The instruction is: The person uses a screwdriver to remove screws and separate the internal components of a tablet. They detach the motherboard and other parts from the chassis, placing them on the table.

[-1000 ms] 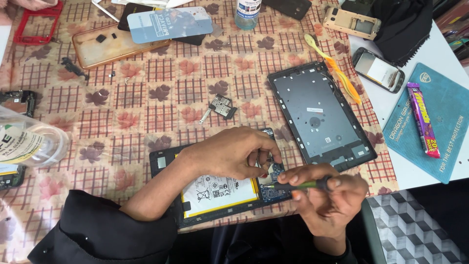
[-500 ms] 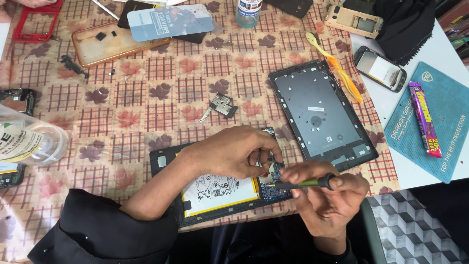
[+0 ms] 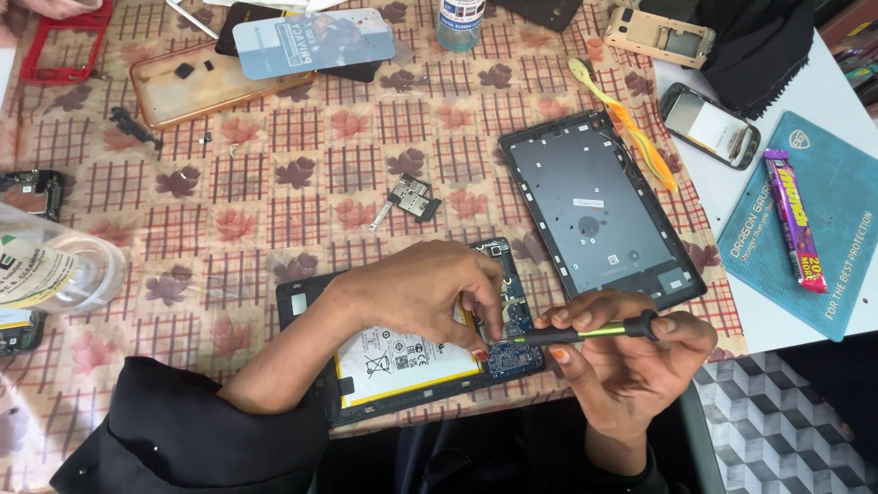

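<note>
Head view: low in the frame, centre, the opened tablet (image 3: pixel 402 366) lies on the checked cloth (image 3: pixel 274 183), white battery and blue board exposed. The left hand (image 3: pixel 421 297) presses down on it, fingers curled, fingertips on the board. The right hand (image 3: pixel 631 361) grips a thin screwdriver (image 3: pixel 585 332), tip down on the board just beside the left fingertips. Right of centre, a grey back cover (image 3: pixel 599 210) lies flat. Far right, a candy bar (image 3: pixel 794 220) rests on a blue mat (image 3: pixel 823 274).
</note>
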